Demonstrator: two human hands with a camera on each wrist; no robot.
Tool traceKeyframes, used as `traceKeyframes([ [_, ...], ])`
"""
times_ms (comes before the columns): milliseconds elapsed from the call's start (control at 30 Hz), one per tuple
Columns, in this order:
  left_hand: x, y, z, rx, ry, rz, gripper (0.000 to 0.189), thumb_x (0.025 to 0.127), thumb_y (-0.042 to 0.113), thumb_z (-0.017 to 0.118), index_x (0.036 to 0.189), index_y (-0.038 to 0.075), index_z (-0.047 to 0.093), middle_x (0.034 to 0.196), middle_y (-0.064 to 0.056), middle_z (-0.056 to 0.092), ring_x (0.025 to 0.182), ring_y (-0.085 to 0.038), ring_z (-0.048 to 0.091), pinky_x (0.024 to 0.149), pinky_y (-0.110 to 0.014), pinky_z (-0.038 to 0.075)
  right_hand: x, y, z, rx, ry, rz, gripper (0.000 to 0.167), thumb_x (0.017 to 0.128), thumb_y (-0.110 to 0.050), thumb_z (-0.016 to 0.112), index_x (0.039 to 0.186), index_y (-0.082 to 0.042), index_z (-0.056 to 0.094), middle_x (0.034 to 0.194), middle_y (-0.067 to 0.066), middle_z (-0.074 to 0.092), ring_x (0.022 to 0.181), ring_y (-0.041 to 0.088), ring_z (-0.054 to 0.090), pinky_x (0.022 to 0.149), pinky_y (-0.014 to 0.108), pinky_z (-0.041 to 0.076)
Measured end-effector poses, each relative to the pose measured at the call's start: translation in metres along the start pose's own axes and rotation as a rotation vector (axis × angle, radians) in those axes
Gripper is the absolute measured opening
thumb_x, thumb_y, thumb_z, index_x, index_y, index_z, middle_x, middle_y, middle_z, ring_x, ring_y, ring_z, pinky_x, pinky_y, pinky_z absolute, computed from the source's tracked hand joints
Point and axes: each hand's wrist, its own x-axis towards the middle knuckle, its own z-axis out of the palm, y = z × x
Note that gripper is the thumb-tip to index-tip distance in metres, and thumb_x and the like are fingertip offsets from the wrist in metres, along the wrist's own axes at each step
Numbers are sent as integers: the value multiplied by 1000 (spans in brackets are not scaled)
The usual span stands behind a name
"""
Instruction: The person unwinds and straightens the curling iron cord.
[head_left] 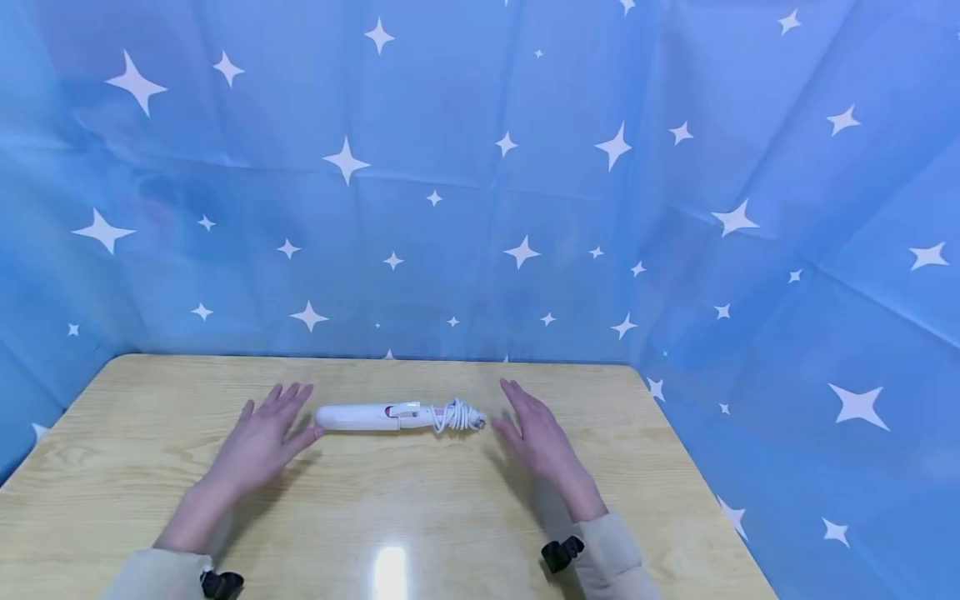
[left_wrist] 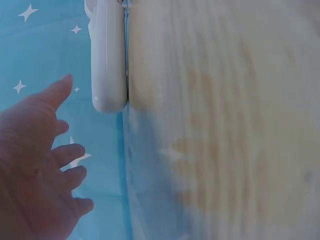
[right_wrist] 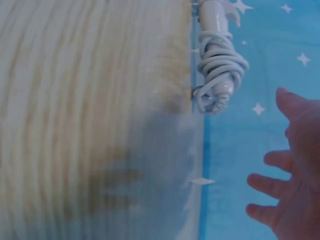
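A white curling iron (head_left: 360,417) lies lengthwise across the wooden table, its thick barrel to the left and a small lever near its middle. White cord (head_left: 456,416) is wound in several loops round its right end. My left hand (head_left: 258,442) hovers beside the barrel's left end, fingers spread and thumb near the tip. Just past the corded end, my right hand (head_left: 542,435) is held with its fingers extended. Both wrist views show the palms holding nothing: the left hand (left_wrist: 37,165) near the barrel's rounded tip, the right hand (right_wrist: 300,170) near the cord loops.
The light wooden table (head_left: 450,517) has its back edge against a blue curtain (head_left: 450,217) with white stars, which also hangs along the right side. A bright light reflection shows on the table near the front. Black straps sit at both sleeves.
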Motion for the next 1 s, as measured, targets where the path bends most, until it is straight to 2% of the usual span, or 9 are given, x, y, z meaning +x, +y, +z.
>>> traceKeyframes([
  [133, 0, -2, 7, -141, -32, -4, 75, 99, 39, 68, 155, -2, 39, 155, -35, 33, 143, -59, 25, 111, -85, 16, -4, 6, 8, 47, -38, 36, 65, 105, -29, 61, 160, -7, 33, 161, 17, 36, 143, 43, 39, 123, 59, 30],
  [267, 4, -4, 11, -231, -9, 7, 70, 99, 32, 71, 153, -2, 43, 154, -33, 37, 143, -57, 28, 112, -83, 19, -2, 9, 15, 90, -67, 32, 64, 105, -29, 61, 160, -9, 34, 160, 15, 40, 143, 39, 40, 123, 57, 32],
  [367, 8, -6, 12, -241, -4, 16, 66, 98, 28, 72, 152, -2, 45, 153, -33, 40, 141, -56, 32, 113, -81, 23, 2, 10, 19, 112, -93, 37, 62, 105, -30, 61, 160, -11, 36, 158, 13, 43, 143, 37, 41, 122, 56, 35],
  [533, 16, -11, 15, -255, -45, 12, 64, 99, 27, 71, 152, -1, 45, 153, -37, 37, 141, -59, 28, 113, -81, 22, 6, 9, 22, 108, -110, 58, 59, 105, -30, 61, 159, -17, 40, 154, 9, 49, 142, 40, 42, 120, 60, 36],
  [600, 19, -13, 17, -265, -57, 15, 64, 99, 26, 70, 151, -1, 46, 152, -38, 36, 141, -61, 27, 112, -81, 21, 8, 10, 23, 114, -110, 53, 58, 105, -29, 62, 158, -16, 42, 152, 10, 51, 141, 42, 42, 119, 61, 36],
  [833, 25, -16, 25, -322, -71, 13, 60, 98, 18, 72, 149, -2, 49, 148, -35, 44, 140, -62, 28, 113, -82, 17, 16, 15, 33, 184, -159, 43, 60, 104, -26, 62, 158, -11, 40, 153, 11, 50, 140, 36, 46, 120, 54, 38],
  [1000, 27, -14, 30, -350, -80, 10, 59, 96, 13, 72, 149, -2, 49, 146, -32, 49, 139, -62, 28, 113, -84, 10, 16, 15, 38, 161, -169, 19, 60, 104, -25, 64, 157, -8, 41, 147, 17, 55, 133, 37, 52, 116, 54, 44],
])
